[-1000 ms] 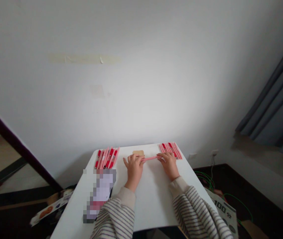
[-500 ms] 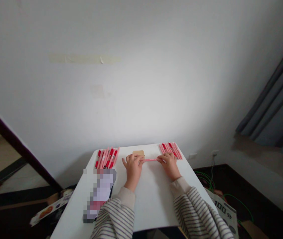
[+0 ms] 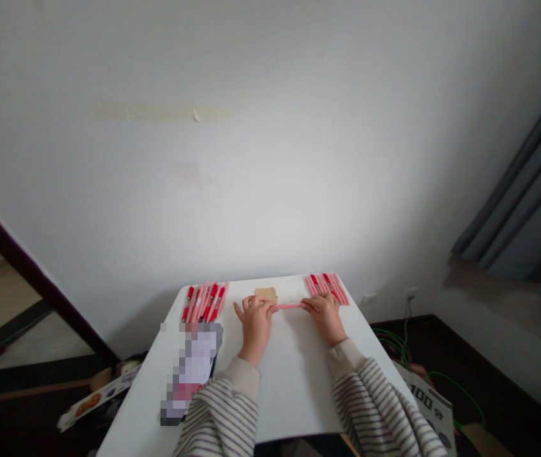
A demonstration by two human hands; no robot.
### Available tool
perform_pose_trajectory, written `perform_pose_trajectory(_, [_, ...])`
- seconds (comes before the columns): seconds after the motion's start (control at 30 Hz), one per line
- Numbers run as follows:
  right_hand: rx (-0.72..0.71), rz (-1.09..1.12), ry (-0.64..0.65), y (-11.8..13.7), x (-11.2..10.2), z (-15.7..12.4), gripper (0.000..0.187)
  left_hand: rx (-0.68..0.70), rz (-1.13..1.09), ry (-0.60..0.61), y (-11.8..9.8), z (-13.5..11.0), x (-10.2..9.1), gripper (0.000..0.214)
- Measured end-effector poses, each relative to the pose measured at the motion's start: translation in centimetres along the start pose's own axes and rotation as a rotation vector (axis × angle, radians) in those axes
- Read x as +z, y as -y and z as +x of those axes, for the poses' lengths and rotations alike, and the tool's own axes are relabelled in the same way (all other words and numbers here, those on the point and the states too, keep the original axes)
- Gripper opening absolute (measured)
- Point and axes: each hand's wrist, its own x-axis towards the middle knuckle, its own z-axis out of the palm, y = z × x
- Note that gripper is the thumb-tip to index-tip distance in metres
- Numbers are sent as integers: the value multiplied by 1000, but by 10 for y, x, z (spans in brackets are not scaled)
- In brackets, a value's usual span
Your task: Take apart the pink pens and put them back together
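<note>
A pink pen (image 3: 288, 306) lies level between my hands above the white table (image 3: 294, 374). My left hand (image 3: 256, 317) pinches its left end, thumb and fingertips together. At the other end, my right hand (image 3: 322, 312) grips it the same way. Behind my left hand is a small tan piece (image 3: 265, 292), partly covered by my fingers. A row of pink and red pens (image 3: 204, 303) lies at the table's back left. More pink and red pens (image 3: 332, 285) lie at the back right, just beyond my right hand.
A blurred-out flat object (image 3: 192, 374) rests on the table's left side, near my left sleeve. The wall (image 3: 270, 190) rises right behind the table. Green cables (image 3: 394, 343) and a printed box (image 3: 430, 403) are on the floor to the right.
The pen appears turned slightly between my fingers: a pale mark on it no longer shows. Both hands stay in nearly the same place.
</note>
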Motion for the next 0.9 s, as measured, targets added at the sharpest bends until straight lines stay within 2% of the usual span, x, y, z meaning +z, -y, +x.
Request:
perform_pose_trajectory(0.4, [-13, 13, -90, -7, 5, 2, 19, -18, 41, 69, -4, -2, 2, 26])
perform_pose_trajectory(0.63, [30, 50, -94, -7, 3, 1, 24, -6, 11, -8, -2, -3, 3, 21])
perform_pose_trajectory(0.9, [58, 75, -107, -4, 3, 2, 33, -4, 14, -12, 0, -4, 2, 17])
